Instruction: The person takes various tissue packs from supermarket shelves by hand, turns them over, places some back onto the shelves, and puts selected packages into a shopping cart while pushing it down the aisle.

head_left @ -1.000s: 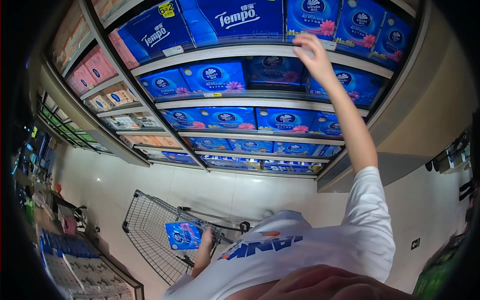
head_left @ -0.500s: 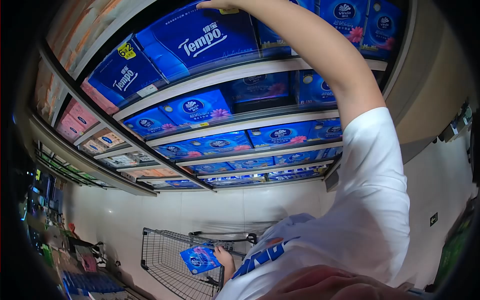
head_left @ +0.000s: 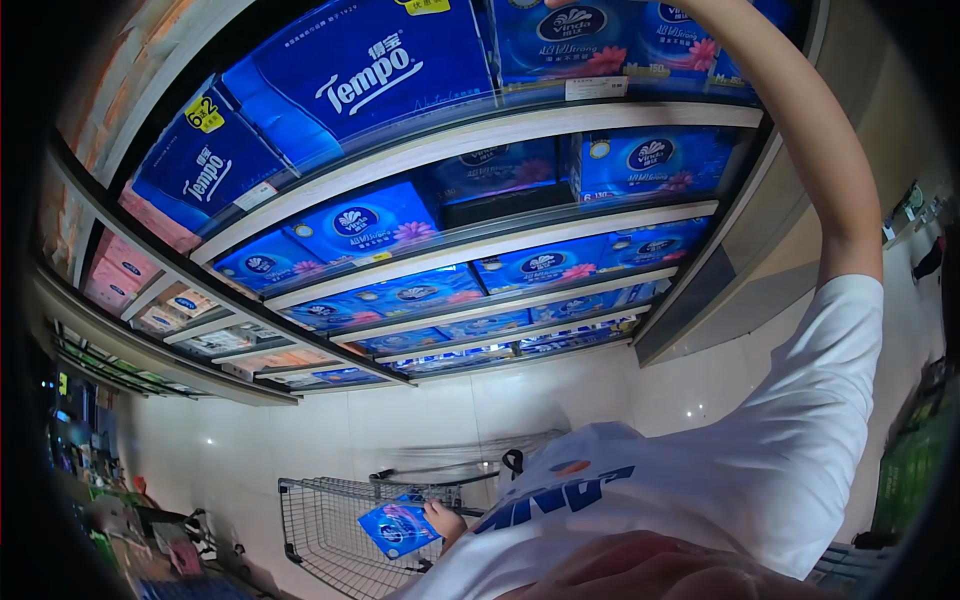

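Note:
Down at the shopping cart [head_left: 310, 538], my left hand [head_left: 446, 522] grips a blue Vinda tissue pack [head_left: 396, 530] by its edge, over the basket. My right arm stretches up to the top visible shelf. Only a bit of my right hand [head_left: 560, 3] shows at the upper frame edge, by the front of a blue Vinda tissue pack [head_left: 556, 40]; the rest of it is cut off. Left of that pack sits a large dark blue Tempo tissue pack [head_left: 365, 75] with a yellow label.
Lower shelves hold more Vinda packs [head_left: 655, 165], with a dark gap beside one row. A smaller Tempo pack [head_left: 205, 160] and pink packs [head_left: 120, 268] stand to the left. A beige pillar [head_left: 735, 255] borders the shelves on the right. Pale tiled floor [head_left: 400, 425] lies below.
My right hand has moved right along the upper shelf, from the top of the Tempo pack to the Vinda packs. My left hand still holds its tissue pack over the cart.

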Available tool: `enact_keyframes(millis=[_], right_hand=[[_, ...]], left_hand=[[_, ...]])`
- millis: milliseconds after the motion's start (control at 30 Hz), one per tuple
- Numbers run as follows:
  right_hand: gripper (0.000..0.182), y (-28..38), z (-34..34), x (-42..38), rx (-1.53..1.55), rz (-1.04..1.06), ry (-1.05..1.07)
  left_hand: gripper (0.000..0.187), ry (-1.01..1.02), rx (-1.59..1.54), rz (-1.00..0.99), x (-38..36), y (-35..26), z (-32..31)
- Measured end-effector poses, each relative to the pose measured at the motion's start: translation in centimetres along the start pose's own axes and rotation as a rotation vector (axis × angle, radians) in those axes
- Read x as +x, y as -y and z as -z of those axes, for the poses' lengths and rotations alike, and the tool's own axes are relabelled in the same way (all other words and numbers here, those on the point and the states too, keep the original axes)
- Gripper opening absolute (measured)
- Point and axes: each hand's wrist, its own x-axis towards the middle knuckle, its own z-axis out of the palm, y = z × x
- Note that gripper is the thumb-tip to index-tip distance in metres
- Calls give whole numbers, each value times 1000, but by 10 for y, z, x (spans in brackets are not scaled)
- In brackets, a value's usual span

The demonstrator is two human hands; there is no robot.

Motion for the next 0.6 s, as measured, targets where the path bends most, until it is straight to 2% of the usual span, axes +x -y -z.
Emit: enact_keyframes(millis=[67, 100, 233, 300, 333, 367, 400, 467, 500, 533, 567, 600], right_hand=[[95, 11, 12, -8, -86, 40, 73], [98, 18, 18, -13, -179, 77, 130], [95, 60, 29, -46, -172, 25, 119], [90, 96, 43, -70, -233, -2, 154], [70, 101, 24, -95, -159, 51, -170], [81, 118, 33, -117, -182, -9, -62], [82, 135, 41, -136, -80, -33, -170], [93, 162, 62, -160, 25, -125, -369], [96, 168, 70, -166, 275, -284, -392], [100, 169, 80, -164, 601, -414, -344], [105, 169, 90, -162, 912, -568, -338], [104, 155, 95, -154, 1114, -585, -243]], left_hand=[[22, 1, 138, -73, 3, 15, -4], [19, -3, 286, -299, 2, 21, -2], [14, 14, 361, -374, -3, 20, -1], [14, 4, 380, -318, 0, 22, -8], [14, 1, 414, -273, 7, 25, -9], [19, -11, 405, -325, 11, 33, -12], [19, -17, 393, -332, 19, 30, -16], [28, 19, 139, -74, 15, 16, -14], [36, 92, 25, 110, 6, -27, 11], [47, 220, 106, 84, 16, -28, 18], [54, 442, 282, -119, 45, -1, 15], [61, 670, 463, -322, 67, 26, 15]])
